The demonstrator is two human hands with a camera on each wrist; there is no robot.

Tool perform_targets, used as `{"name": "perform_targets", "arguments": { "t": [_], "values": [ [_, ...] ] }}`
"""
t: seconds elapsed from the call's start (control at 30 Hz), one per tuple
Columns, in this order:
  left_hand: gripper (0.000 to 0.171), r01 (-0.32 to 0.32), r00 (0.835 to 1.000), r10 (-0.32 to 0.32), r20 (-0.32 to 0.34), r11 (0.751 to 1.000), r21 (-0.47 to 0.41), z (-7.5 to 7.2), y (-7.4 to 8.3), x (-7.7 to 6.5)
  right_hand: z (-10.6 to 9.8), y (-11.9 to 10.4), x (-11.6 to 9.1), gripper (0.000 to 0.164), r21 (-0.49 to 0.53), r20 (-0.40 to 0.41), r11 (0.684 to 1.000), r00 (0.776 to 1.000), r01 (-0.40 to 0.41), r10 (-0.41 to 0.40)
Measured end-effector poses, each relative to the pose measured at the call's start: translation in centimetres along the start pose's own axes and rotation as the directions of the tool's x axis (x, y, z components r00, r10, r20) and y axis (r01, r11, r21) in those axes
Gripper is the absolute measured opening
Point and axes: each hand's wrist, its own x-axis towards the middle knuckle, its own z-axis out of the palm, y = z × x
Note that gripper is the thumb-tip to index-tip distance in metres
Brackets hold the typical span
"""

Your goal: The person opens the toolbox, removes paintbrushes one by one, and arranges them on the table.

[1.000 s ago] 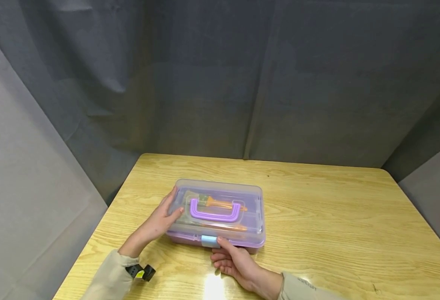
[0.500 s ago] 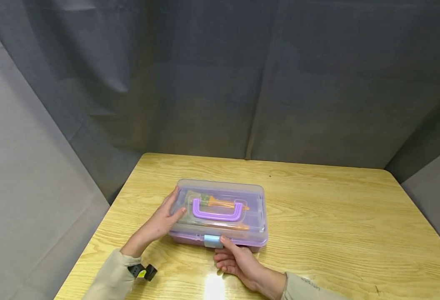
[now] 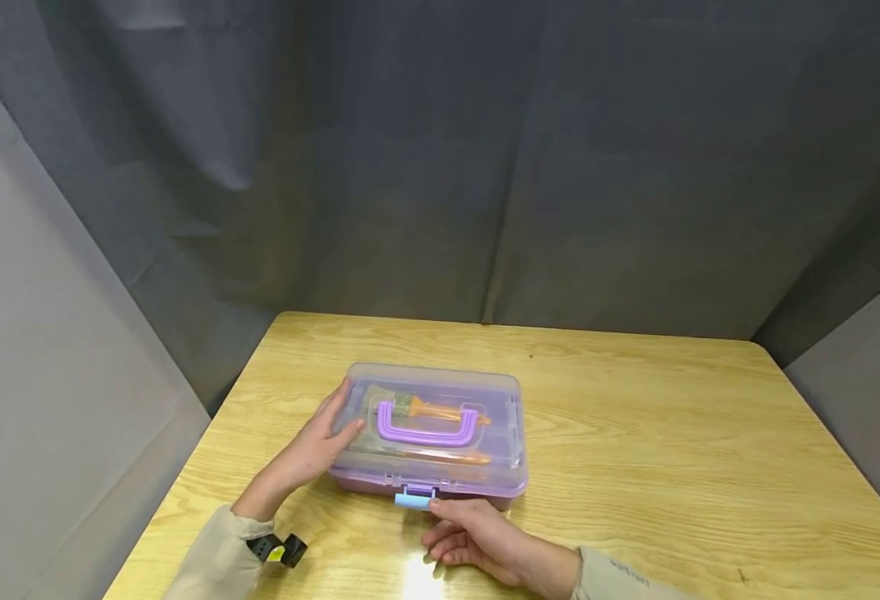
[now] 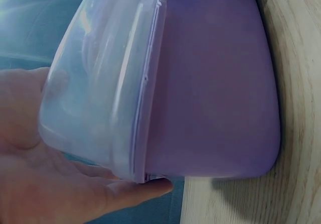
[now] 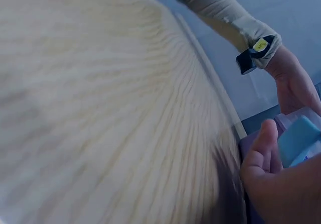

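A purple plastic box [image 3: 496, 392] with a clear lid, a purple handle [image 3: 428, 437] and a light blue latch [image 3: 414, 501] sits on the table. My left hand [image 3: 308, 446] holds its left end, the thumb on the lid and the fingers along the side; the left wrist view shows the hand [image 4: 55, 184] against the lid [image 4: 95, 103]. At the front, my right hand [image 3: 485, 537] has its thumb at the latch's right end, other fingers loosely curled below. The latch [image 5: 296, 141] stands swung out from the box. Through the lid show a paintbrush [image 3: 428, 408] and another orange-handled item.
The wooden table [image 3: 672, 450] extends to the right of the box and behind it. Dark cloth [image 3: 597, 167] hangs behind the table, with a grey panel [image 3: 50, 333] on the left. A black device [image 3: 278, 548] is strapped at my left wrist.
The blue latch, flat against the box front before, is now flipped outward and down. My right thumb has moved down with it. The left hand stays on the box.
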Motion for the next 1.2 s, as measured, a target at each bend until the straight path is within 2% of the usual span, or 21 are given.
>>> {"name": "perform_targets", "arguments": {
  "t": [0.17, 0.33, 0.5, 0.57, 0.6, 0.67, 0.8, 0.87, 0.93, 0.97, 1.03, 1.1, 1.17, 1.2],
  "values": [
    [0.076, 0.007, 1.0, -0.007, -0.002, 1.0, 0.003, -0.1, -0.1, -0.4, -0.1, 0.4, -0.3, 0.046, -0.11, 0.051, 0.993, 0.998, 0.046, -0.041],
    [0.075, -0.019, 1.0, 0.019, 0.013, 1.0, 0.003, -0.1, 0.0, -0.4, -0.3, 0.9, -0.4, 0.052, -0.233, 0.076, 0.967, 0.993, 0.102, -0.086],
    [0.076, -0.02, 1.0, 0.02, 0.015, 1.0, 0.001, -0.1, 0.2, -0.2, -0.9, 0.8, -0.7, 0.056, -0.361, 0.07, 0.924, 0.992, 0.127, -0.109],
    [0.075, -0.009, 1.0, 0.01, 0.016, 1.0, -0.001, -0.1, 0.3, -0.2, -1.2, 0.6, -1.1, 0.053, -0.435, 0.087, 0.887, 0.988, 0.152, -0.126],
    [0.075, -0.007, 1.0, 0.007, 0.018, 1.0, 0.0, -0.1, 0.3, -0.3, -1.4, 0.3, -1.5, 0.051, -0.485, 0.101, 0.858, 0.985, 0.171, -0.139],
    [0.075, -0.003, 1.0, 0.003, 0.02, 1.0, -0.003, -0.1, 0.3, -0.3, -1.8, -0.4, -2.4, 0.047, -0.591, 0.148, 0.773, 0.973, 0.231, -0.177],
    [0.075, 0.0, 1.0, 0.0, 0.019, 1.0, -0.01, -0.1, 0.3, -0.4, -2.3, -2.6, -4.6, 0.039, -0.764, 0.242, 0.543, 0.935, 0.348, -0.259],
    [0.075, 0.002, 1.0, -0.001, 0.017, 1.0, -0.013, -0.1, 0.2, -0.4, -2.7, -3.8, -5.8, 0.036, -0.809, 0.265, 0.454, 0.921, 0.374, -0.286],
    [0.076, 0.007, 1.0, -0.007, 0.015, 1.0, -0.014, -0.1, 0.2, -0.5, -3.0, -4.9, -6.8, 0.031, -0.843, 0.273, 0.363, 0.897, 0.398, -0.348],
    [0.077, 0.012, 1.0, -0.012, 0.014, 1.0, -0.014, -0.1, 0.1, -0.5, -3.3, -5.4, -7.2, 0.027, -0.854, 0.276, 0.318, 0.877, 0.412, -0.394],
    [0.08, 0.029, 1.0, -0.029, 0.011, 0.999, -0.024, -0.1, 0.0, -0.5, -3.8, -5.9, -7.7, 0.017, -0.875, 0.267, 0.222, 0.811, 0.43, -0.52],
    [0.083, 0.052, 0.999, -0.051, 0.008, 0.998, -0.032, -0.1, -0.1, -0.5, -4.4, -6.1, -7.7, 0.011, -0.899, 0.239, 0.13, 0.716, 0.419, -0.656],
    [0.085, 0.074, 0.997, -0.074, 0.01, 0.996, -0.047, 0.0, -0.2, -0.5, -5.2, -6.0, -7.3, 0.02, -0.926, 0.195, 0.074, 0.638, 0.369, -0.745],
    [0.087, 0.085, 0.996, -0.084, 0.012, 0.995, -0.054, 0.0, -0.2, -0.5, -5.5, -5.9, -7.1, 0.028, -0.941, 0.166, 0.067, 0.622, 0.333, -0.765]
  ]
}}
